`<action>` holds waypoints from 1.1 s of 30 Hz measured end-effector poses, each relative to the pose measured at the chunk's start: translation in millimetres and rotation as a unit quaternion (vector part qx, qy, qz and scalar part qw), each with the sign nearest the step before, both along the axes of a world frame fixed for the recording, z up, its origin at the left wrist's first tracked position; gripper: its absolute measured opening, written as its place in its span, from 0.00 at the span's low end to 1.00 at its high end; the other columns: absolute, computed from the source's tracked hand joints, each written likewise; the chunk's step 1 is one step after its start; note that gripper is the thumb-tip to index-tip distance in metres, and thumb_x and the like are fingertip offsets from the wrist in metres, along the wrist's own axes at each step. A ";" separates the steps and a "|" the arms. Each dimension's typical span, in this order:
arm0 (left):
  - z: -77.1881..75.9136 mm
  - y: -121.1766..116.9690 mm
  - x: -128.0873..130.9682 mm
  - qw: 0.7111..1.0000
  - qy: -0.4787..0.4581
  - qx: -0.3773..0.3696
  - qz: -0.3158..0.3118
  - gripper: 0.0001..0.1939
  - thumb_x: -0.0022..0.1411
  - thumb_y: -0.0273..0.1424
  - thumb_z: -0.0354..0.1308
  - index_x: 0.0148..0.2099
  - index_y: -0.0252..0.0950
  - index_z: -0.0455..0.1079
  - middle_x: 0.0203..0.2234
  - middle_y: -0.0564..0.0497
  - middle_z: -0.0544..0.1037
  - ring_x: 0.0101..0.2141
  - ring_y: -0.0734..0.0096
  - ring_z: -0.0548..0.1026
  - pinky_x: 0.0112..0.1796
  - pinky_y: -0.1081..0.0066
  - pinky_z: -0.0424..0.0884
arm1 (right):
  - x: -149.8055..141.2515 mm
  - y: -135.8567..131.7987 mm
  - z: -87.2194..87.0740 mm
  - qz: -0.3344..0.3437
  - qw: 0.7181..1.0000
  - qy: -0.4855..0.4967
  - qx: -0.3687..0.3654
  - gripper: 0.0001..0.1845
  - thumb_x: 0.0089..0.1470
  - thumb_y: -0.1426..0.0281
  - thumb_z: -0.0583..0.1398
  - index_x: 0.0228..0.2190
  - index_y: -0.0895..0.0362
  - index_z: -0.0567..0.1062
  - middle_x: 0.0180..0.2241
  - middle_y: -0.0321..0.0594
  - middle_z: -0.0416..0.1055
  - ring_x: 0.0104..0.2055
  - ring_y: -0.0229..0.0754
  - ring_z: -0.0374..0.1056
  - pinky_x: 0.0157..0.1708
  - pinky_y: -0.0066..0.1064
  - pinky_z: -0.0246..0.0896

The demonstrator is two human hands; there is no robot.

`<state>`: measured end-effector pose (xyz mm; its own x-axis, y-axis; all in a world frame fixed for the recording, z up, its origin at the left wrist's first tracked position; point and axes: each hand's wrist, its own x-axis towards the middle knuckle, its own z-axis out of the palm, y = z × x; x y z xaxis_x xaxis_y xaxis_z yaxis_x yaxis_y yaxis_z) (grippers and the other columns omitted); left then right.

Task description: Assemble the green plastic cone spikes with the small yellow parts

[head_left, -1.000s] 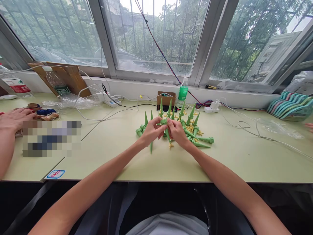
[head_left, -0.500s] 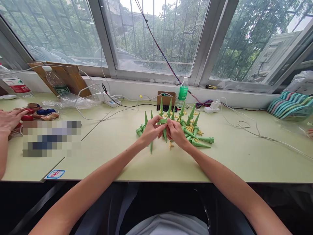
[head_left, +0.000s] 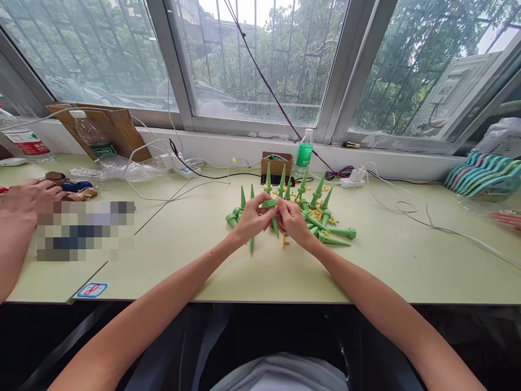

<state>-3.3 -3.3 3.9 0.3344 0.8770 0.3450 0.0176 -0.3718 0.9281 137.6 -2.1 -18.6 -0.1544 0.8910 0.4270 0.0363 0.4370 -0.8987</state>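
Note:
My left hand is closed round a green plastic watering spike, its wide capped end up and its point slanting down toward the table. Against the spike's side my right hand is pinched shut; whatever its fingertips hold is hidden. Just beyond my hands, several green spikes stand on their caps, tips up. Others, such as a spike at the right, lie on their sides. Small yellow valve pieces are heaped among them, and one yellow valve lies close in front of my right hand.
Behind the spikes are a small cardboard box, a phone and a green-labelled bottle. White cables cross the table's right side. Another person's hand is at the left, and a co-worker's fingers show at the right edge.
My hands stay almost in place, with the held spike tilted very slightly. The person's hand at the left has moved right, and the co-worker's fingers have reached further in at the right edge.

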 end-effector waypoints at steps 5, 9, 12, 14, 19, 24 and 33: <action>1.4 -0.6 1.1 1.000 0.000 0.001 0.002 0.12 0.58 0.36 0.60 0.36 0.38 0.59 0.15 0.60 0.63 0.15 0.79 0.65 0.15 0.78 0.58 | -0.3 1.6 -1.9 -0.005 1.000 0.001 0.005 0.26 0.61 0.48 0.50 0.21 0.54 0.58 0.10 0.26 0.52 0.10 0.31 0.50 0.13 0.27 0.47; 1.6 -0.8 1.6 1.000 0.001 -0.002 0.007 0.12 0.57 0.35 0.60 0.36 0.38 0.59 0.15 0.60 0.62 0.15 0.79 0.64 0.15 0.78 0.58 | -0.5 2.0 -2.3 -0.007 1.000 0.001 0.006 0.26 0.61 0.48 0.50 0.21 0.54 0.59 0.10 0.26 0.52 0.10 0.31 0.50 0.13 0.27 0.47; 1.8 -1.5 1.9 1.000 0.005 0.001 0.010 0.12 0.58 0.35 0.60 0.35 0.38 0.58 0.16 0.60 0.62 0.15 0.80 0.64 0.15 0.78 0.58 | -0.1 2.0 -2.1 -0.006 1.000 0.000 0.006 0.26 0.61 0.48 0.50 0.21 0.54 0.59 0.10 0.26 0.52 0.10 0.31 0.50 0.13 0.27 0.46; 2.0 -2.0 2.1 1.000 0.008 0.004 0.014 0.12 0.58 0.35 0.59 0.35 0.38 0.58 0.16 0.60 0.62 0.15 0.80 0.64 0.15 0.78 0.59 | 0.1 2.0 -2.1 -0.004 1.000 0.000 0.004 0.26 0.61 0.48 0.50 0.21 0.54 0.59 0.10 0.26 0.53 0.10 0.32 0.50 0.12 0.27 0.46; 1.2 -2.2 3.0 1.000 0.006 0.009 0.018 0.12 0.58 0.36 0.59 0.35 0.38 0.58 0.17 0.60 0.62 0.15 0.80 0.65 0.15 0.78 0.59 | -0.2 2.3 -2.5 0.003 1.000 0.009 0.001 0.26 0.61 0.48 0.50 0.21 0.54 0.59 0.11 0.26 0.52 0.10 0.31 0.49 0.12 0.27 0.46; 0.6 -2.4 3.8 1.000 0.006 0.015 0.021 0.13 0.59 0.37 0.59 0.35 0.38 0.58 0.18 0.60 0.61 0.15 0.81 0.65 0.15 0.78 0.59 | -1.1 1.8 -2.2 0.007 1.000 0.020 -0.003 0.26 0.60 0.48 0.51 0.21 0.54 0.59 0.11 0.26 0.52 0.10 0.31 0.49 0.12 0.27 0.45; 2.1 -3.5 4.2 0.999 0.012 0.020 0.030 0.13 0.59 0.38 0.59 0.35 0.38 0.59 0.17 0.60 0.62 0.14 0.80 0.65 0.14 0.78 0.59 | -1.4 0.5 -0.5 0.005 1.000 0.024 -0.014 0.26 0.59 0.47 0.52 0.21 0.54 0.59 0.11 0.26 0.51 0.11 0.31 0.49 0.12 0.27 0.46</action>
<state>0.8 -6.8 6.0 0.2907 0.8811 0.3731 0.0630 -0.4067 0.9114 136.2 -1.5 -19.1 -0.1438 0.9014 0.4083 -0.0117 0.4110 -0.9115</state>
